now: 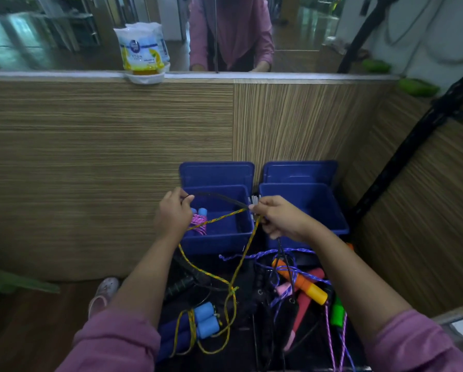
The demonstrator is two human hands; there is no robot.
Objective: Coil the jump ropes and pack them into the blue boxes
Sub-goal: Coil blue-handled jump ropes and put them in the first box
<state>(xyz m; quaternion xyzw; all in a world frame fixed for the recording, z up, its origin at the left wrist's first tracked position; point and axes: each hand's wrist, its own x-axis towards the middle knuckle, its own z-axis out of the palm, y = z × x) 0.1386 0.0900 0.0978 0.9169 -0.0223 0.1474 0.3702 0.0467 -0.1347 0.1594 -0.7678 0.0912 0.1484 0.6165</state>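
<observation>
Two open blue boxes stand against the wood panel, the left box [219,241] and the right box [332,210]. A coiled pink rope with light-blue handles [199,221] lies in the left box. My left hand [172,214] and my right hand [274,217] hold a thin black rope [219,197] stretched between them above the left box. A yellow braided rope [241,264] also runs from both hands down to blue foam handles [204,319]. Below lie a purple rope [273,255] and orange, red and green handles [302,281].
A wood-grain partition [104,170] rises behind the boxes, with a white packet in a dish [141,52] on its ledge. A black stand leg [402,157] slants along the right side. A pink shoe [105,289] sits on the floor at left.
</observation>
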